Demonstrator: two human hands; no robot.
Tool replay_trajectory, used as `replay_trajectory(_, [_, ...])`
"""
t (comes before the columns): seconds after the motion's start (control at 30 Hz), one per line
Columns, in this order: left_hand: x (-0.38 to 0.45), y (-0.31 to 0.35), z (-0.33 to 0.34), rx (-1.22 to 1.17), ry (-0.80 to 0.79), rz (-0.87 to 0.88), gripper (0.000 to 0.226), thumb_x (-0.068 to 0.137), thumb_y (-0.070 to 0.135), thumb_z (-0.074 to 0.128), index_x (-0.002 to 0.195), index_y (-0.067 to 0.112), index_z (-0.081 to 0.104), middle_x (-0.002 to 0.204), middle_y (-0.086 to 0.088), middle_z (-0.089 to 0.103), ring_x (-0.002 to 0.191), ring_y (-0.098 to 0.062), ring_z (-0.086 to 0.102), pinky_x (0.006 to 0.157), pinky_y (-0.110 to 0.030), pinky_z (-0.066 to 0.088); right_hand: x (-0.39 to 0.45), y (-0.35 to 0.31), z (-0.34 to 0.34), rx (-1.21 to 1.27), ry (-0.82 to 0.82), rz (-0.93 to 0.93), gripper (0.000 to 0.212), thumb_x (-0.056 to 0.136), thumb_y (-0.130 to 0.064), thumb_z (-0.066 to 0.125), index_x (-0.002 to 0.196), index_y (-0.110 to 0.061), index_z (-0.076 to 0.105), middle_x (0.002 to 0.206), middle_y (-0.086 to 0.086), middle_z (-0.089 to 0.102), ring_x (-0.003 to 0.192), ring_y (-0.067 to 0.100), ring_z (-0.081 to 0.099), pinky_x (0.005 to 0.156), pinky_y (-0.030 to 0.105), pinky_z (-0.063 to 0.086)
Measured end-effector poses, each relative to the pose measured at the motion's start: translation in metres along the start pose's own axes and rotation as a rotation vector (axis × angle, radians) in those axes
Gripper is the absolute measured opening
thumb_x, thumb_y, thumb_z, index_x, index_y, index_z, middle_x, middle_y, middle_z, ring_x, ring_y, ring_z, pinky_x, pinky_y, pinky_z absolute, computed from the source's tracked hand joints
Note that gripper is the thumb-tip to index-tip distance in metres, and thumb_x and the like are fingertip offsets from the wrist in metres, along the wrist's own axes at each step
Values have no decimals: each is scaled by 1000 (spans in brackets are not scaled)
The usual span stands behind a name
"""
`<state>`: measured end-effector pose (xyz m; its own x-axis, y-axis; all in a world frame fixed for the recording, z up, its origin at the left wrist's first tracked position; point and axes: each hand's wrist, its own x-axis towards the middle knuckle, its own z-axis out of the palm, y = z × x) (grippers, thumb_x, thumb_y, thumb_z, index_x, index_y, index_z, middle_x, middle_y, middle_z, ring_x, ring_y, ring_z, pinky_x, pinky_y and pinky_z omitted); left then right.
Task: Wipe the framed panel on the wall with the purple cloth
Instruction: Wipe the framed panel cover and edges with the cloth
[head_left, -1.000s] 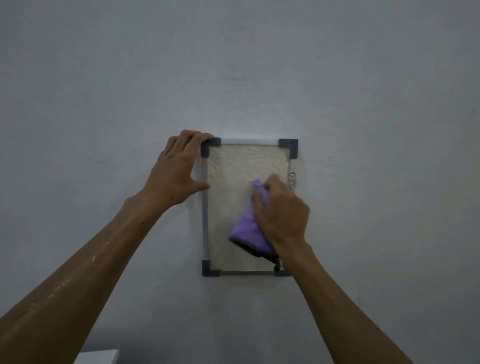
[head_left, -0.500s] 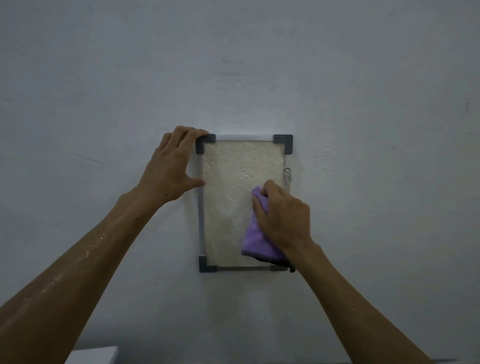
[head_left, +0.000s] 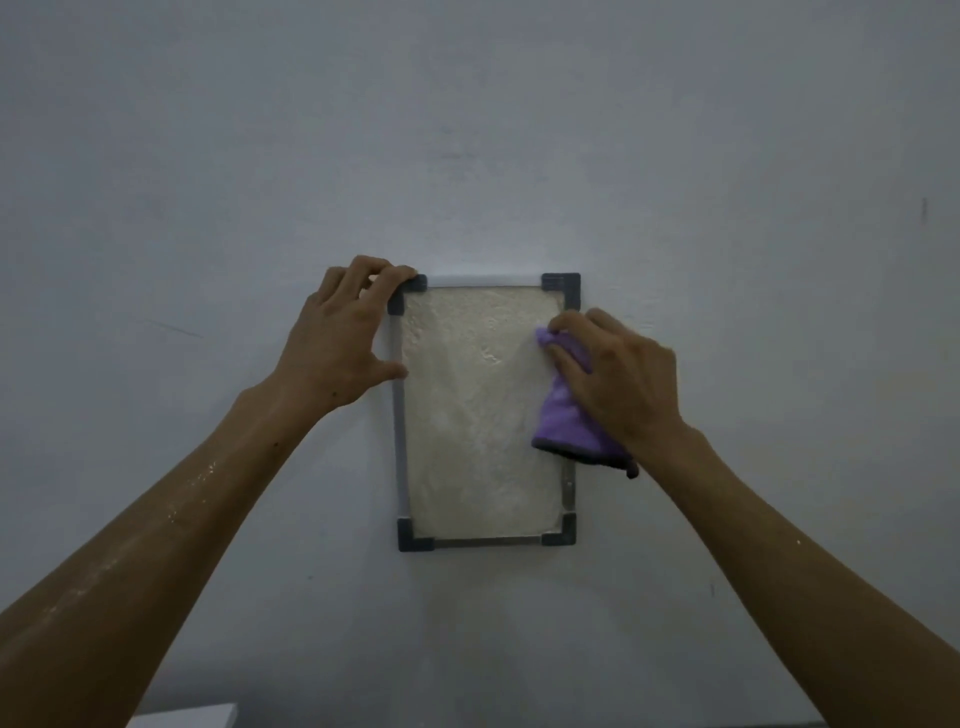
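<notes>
A framed panel (head_left: 470, 415) hangs on the grey wall, upright, with a cream textured surface, a pale frame and dark corner pieces. My left hand (head_left: 340, 343) grips its upper left corner, fingers over the top edge and thumb against the left rail. My right hand (head_left: 618, 382) holds a purple cloth (head_left: 563, 421) bunched against the panel's right edge, in its upper half. The cloth's dark-hemmed lower end hangs below my palm. My hand covers that stretch of the right rail.
The plain grey wall (head_left: 467, 130) fills the view around the panel. A white box corner (head_left: 182, 717) shows at the bottom left edge. A dark strip runs along the bottom of the view.
My right hand has carried the cloth up and to the right, from the panel's lower middle to its upper right edge. My left hand has kept its hold on the corner.
</notes>
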<state>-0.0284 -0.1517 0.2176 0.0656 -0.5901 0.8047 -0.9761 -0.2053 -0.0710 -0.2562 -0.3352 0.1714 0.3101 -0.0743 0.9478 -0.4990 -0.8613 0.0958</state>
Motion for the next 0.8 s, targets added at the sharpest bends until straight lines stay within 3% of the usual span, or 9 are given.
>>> replay_trajectory(0.1, [0, 0, 0, 8, 2, -2, 105, 60, 30, 96, 147, 23, 39, 143, -5, 40, 130, -30, 39, 106, -48, 42, -18, -4, 3, 16, -162, -77, 20, 102, -41, 51, 104, -24, 60, 89, -8, 59, 58, 4, 44, 51, 12, 23])
replay_trajectory(0.2, [0, 0, 1, -6, 2, -9, 105, 60, 30, 96, 148, 24, 39, 144, -4, 39, 130, -29, 38, 107, -49, 42, -27, 0, -2, -14, -323, -237, 25, 102, -48, 43, 105, -28, 58, 90, -8, 60, 58, 7, 47, 52, 20, 34])
replay_trajectory(0.3, [1, -1, 0, 8, -9, -3, 105, 59, 32, 96, 147, 26, 39, 144, -3, 39, 130, -30, 38, 106, -50, 42, 15, 5, -11, -62, -162, -151, 25, 103, -50, 45, 105, -29, 58, 91, -7, 60, 59, 13, 54, 52, 30, 49])
replay_trajectory(0.4, [2, 0, 0, 2, 2, -2, 105, 59, 32, 96, 147, 27, 39, 143, -3, 39, 129, -30, 38, 105, -49, 41, 20, 10, -13, -72, -99, -139, 25, 103, -48, 47, 106, -27, 60, 93, -6, 61, 63, 16, 58, 53, 27, 45])
replay_trajectory(0.53, [1, -2, 2, -1, -3, -6, 105, 59, 32, 96, 147, 26, 39, 143, -4, 38, 129, -29, 37, 104, -49, 42, -22, 9, -14, -93, -426, -370, 28, 104, -48, 40, 110, -29, 59, 101, -7, 62, 71, 17, 61, 56, 25, 39])
replay_trajectory(0.6, [1, -3, 2, -1, 0, -3, 105, 59, 32, 96, 147, 27, 39, 143, -4, 38, 128, -29, 38, 103, -49, 42, -5, 12, -15, -110, -369, -352, 27, 104, -50, 40, 106, -29, 57, 98, -7, 61, 67, 17, 60, 56, 26, 41])
replay_trajectory(0.7, [1, -3, 2, 2, 4, -2, 105, 58, 32, 96, 146, 28, 39, 143, -3, 38, 128, -29, 38, 103, -49, 42, 27, 13, -20, -82, -155, -177, 25, 102, -48, 48, 106, -27, 60, 95, -5, 61, 63, 18, 58, 55, 30, 48])
replay_trajectory(0.8, [1, -2, 2, 3, -2, 0, 105, 59, 32, 96, 147, 28, 39, 143, -4, 38, 129, -29, 38, 103, -50, 43, 12, 14, -18, -48, -225, -240, 26, 103, -46, 47, 106, -24, 60, 95, -5, 62, 62, 15, 56, 54, 25, 41])
